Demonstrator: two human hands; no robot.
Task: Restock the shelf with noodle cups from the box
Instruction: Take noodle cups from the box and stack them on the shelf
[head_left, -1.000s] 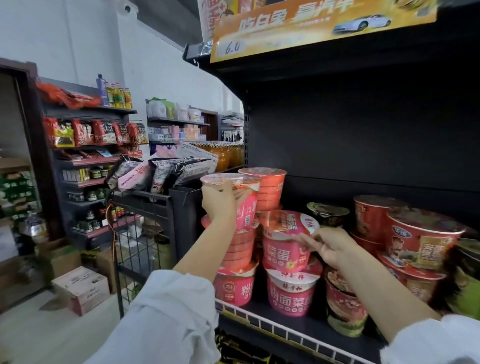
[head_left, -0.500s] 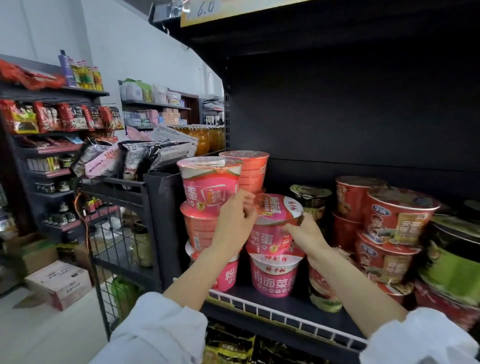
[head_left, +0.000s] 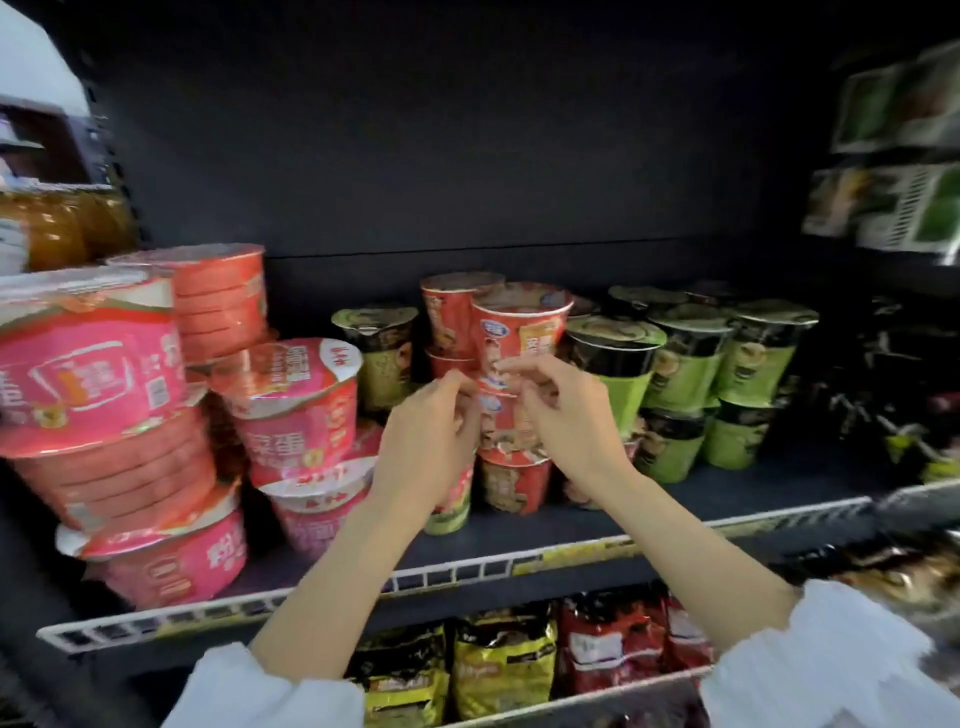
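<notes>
Pink noodle bowls are stacked at the left of the black shelf. A tilted pink bowl leans on the stack beside them. At the centre stands a stack of red noodle cups. My left hand and my right hand hover side by side just in front of that stack. Their fingers are loosely curled near the base of the top red cup, and neither hand visibly holds anything. The box is out of view.
Green-and-black noodle cups fill the shelf to the right of the red ones. A white wire rail runs along the shelf front. Snack bags lie on the shelf below. Amber bottles stand at the far left.
Both hands have left the pink bowls and moved right to the red cup stack. The view has swung right and closer to the shelf.
</notes>
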